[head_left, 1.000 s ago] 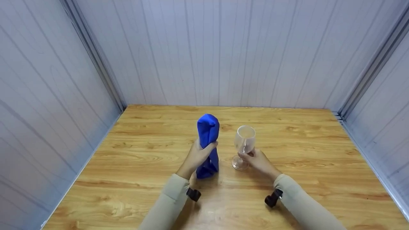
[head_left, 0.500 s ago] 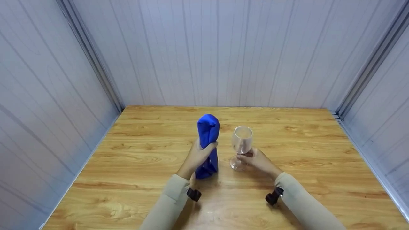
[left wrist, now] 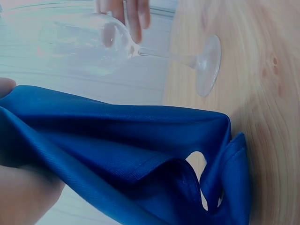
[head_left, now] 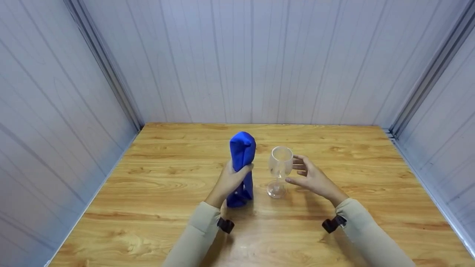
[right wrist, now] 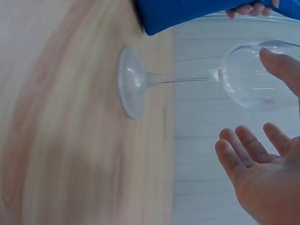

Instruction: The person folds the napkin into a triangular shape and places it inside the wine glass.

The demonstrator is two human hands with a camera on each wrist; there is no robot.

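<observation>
A blue cloth (head_left: 243, 148), folded into a long upright bundle, is gripped around its middle by my left hand (head_left: 229, 181). Its lower end comes down to the tabletop, and the left wrist view shows loose folds of the cloth (left wrist: 140, 150) with a gap near the bottom. Just right of it a clear wine glass (head_left: 281, 163) stands upright on its foot. My right hand (head_left: 311, 178) is beside the glass bowl, fingers spread and thumb apart from them. In the right wrist view the palm of the right hand (right wrist: 272, 183) is bare, with the wine glass (right wrist: 183, 77) standing past it.
The wood-grain table (head_left: 167, 215) runs back to a pale panelled wall (head_left: 237, 66). More panelled walls close it in at left and right. A dark camera is strapped to each wrist, over light sleeves.
My right hand has let go of the wine glass stem, spread its fingers and drawn off to the right. Earlier the glass shifted slightly left. The left hand keeps its grip on the cloth.
</observation>
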